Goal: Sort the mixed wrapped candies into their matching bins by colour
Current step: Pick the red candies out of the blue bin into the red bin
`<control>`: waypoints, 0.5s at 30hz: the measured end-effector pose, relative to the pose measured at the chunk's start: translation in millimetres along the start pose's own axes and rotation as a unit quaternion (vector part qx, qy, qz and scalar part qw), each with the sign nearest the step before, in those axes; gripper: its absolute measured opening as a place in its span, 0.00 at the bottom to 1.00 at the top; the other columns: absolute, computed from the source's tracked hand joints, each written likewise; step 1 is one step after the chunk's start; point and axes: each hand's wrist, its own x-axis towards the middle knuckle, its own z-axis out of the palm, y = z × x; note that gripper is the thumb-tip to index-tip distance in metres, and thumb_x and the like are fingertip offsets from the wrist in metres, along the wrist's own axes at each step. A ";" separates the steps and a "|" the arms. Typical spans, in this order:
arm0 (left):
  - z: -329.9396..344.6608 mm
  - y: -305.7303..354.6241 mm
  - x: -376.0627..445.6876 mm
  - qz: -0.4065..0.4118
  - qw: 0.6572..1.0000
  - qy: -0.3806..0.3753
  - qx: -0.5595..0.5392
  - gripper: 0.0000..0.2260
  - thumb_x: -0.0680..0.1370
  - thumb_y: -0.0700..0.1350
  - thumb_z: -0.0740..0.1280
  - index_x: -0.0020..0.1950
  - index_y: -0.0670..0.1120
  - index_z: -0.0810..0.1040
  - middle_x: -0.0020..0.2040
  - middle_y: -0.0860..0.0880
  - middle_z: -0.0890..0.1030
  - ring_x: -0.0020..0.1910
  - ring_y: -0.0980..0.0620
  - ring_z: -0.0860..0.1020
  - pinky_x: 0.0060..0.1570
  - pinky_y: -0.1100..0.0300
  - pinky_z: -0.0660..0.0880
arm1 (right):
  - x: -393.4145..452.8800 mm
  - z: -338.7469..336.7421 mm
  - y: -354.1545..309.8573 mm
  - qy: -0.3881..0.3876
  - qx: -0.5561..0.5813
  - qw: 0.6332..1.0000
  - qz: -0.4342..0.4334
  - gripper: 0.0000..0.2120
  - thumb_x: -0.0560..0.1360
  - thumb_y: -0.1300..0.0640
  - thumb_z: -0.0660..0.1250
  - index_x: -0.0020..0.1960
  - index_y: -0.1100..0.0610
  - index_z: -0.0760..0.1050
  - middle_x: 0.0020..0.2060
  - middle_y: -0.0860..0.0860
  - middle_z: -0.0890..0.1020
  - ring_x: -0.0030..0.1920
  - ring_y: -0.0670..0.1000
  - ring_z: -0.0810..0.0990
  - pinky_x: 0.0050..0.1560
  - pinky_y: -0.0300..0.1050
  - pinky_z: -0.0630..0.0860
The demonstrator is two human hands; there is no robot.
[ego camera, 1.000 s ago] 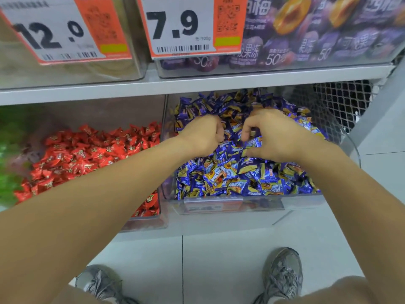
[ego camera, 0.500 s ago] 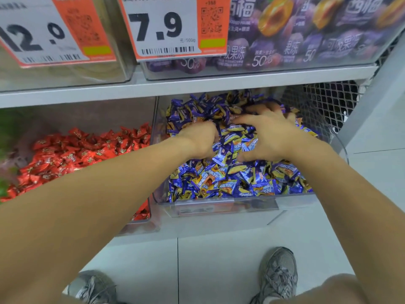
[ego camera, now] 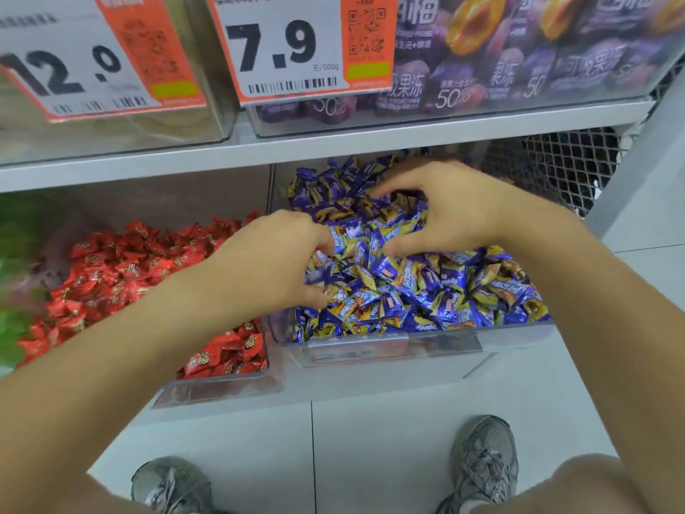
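Note:
A clear bin on the lower shelf holds a heap of blue-and-yellow wrapped candies. To its left, a second clear bin is full of red wrapped candies. My left hand is at the left side of the blue heap, with fingers and thumb curled round a clump of blue candies. Over the back middle of the same heap, my right hand rests with fingers spread and thumb apart, touching the wrappers.
A grey shelf board runs just above the bins, carrying upper bins with price tags and purple packets. A green blur shows at far left. Wire mesh closes the right side. My shoes stand on the tiled floor.
My right hand has opened from a curled grip and moved toward the back of the blue heap. My left hand has shifted down and left to the bin's left side.

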 end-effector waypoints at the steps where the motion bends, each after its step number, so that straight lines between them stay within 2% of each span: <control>1: -0.9 -1.1 -4.7 0.003 1.000 0.007 -0.001 0.29 0.64 0.62 0.76 0.62 0.55 0.77 0.46 0.54 0.75 0.51 0.50 0.76 0.51 0.54 0.73 | 2.7 2.8 -6.5 -0.004 0.015 1.000 -0.021 0.35 0.65 0.37 0.75 0.70 0.41 0.71 0.69 0.44 0.74 0.69 0.48 0.72 0.71 0.48 0.66; 3: -5.2 -6.2 -16.1 -0.011 0.997 0.048 -0.062 0.26 0.66 0.61 0.75 0.62 0.56 0.76 0.45 0.55 0.76 0.50 0.53 0.77 0.53 0.54 0.74 | 11.7 12.4 -19.5 -0.006 0.027 0.998 -0.052 0.29 0.70 0.48 0.75 0.70 0.46 0.73 0.66 0.44 0.77 0.67 0.45 0.73 0.64 0.34 0.63; 5: -6.6 -14.2 -30.9 -0.060 0.978 0.113 -0.164 0.14 0.70 0.58 0.71 0.54 0.58 0.78 0.37 0.58 0.79 0.39 0.60 0.77 0.46 0.64 0.73 | 29.1 24.0 -26.1 0.021 0.009 0.998 -0.057 0.26 0.73 0.54 0.71 0.70 0.50 0.73 0.65 0.48 0.78 0.66 0.49 0.75 0.62 0.34 0.65; 6: -4.1 -18.0 -38.1 -0.095 0.962 0.144 -0.213 0.10 0.71 0.57 0.70 0.50 0.57 0.78 0.34 0.59 0.79 0.35 0.62 0.76 0.40 0.70 0.71 | 40.4 29.9 -28.0 0.038 -0.003 0.998 -0.050 0.27 0.73 0.53 0.70 0.72 0.51 0.71 0.67 0.51 0.76 0.67 0.52 0.74 0.65 0.38 0.67; 8: 6.8 -24.0 -49.2 -0.168 0.924 0.177 -0.294 0.06 0.73 0.55 0.69 0.47 0.56 0.78 0.32 0.58 0.77 0.31 0.61 0.73 0.33 0.72 0.67 | 61.5 40.9 -34.9 0.029 -0.021 0.999 -0.026 0.38 0.72 0.44 0.73 0.77 0.49 0.62 0.73 0.54 0.68 0.72 0.56 0.66 0.70 0.46 0.66; 10: 20.8 -27.0 -54.7 -0.200 0.902 0.179 -0.339 0.06 0.75 0.54 0.69 0.49 0.54 0.77 0.33 0.55 0.75 0.29 0.61 0.71 0.31 0.70 0.66 | 79.5 51.9 -45.5 -0.035 -0.038 0.999 -0.007 0.53 0.63 0.33 0.76 0.79 0.42 0.51 0.78 0.54 0.56 0.77 0.57 0.57 0.73 0.53 0.61; 11: 27.2 -27.8 -55.3 -0.204 0.894 0.177 -0.357 0.07 0.75 0.53 0.69 0.50 0.54 0.76 0.34 0.54 0.74 0.29 0.61 0.70 0.31 0.70 0.67 | 86.2 56.5 -52.1 -0.069 -0.066 0.995 0.003 0.57 0.61 0.31 0.76 0.79 0.40 0.48 0.79 0.53 0.53 0.78 0.59 0.53 0.74 0.57 0.59; 13: 36.5 -28.8 -55.1 -0.209 0.878 0.176 -0.394 0.09 0.75 0.52 0.70 0.51 0.52 0.75 0.34 0.52 0.73 0.28 0.61 0.69 0.31 0.70 0.67 | 95.6 64.1 -61.9 -0.115 -0.116 0.986 0.024 0.57 0.61 0.30 0.75 0.80 0.42 0.47 0.79 0.52 0.52 0.78 0.60 0.51 0.74 0.59 0.57; 15: 41.3 -30.3 -54.6 -0.216 0.868 0.178 -0.410 0.09 0.75 0.53 0.70 0.51 0.51 0.75 0.34 0.53 0.73 0.28 0.62 0.69 0.31 0.70 0.67 | 97.3 65.1 -68.3 -0.124 -0.134 0.983 0.028 0.51 0.66 0.32 0.73 0.80 0.44 0.51 0.78 0.53 0.56 0.77 0.60 0.55 0.72 0.56 0.61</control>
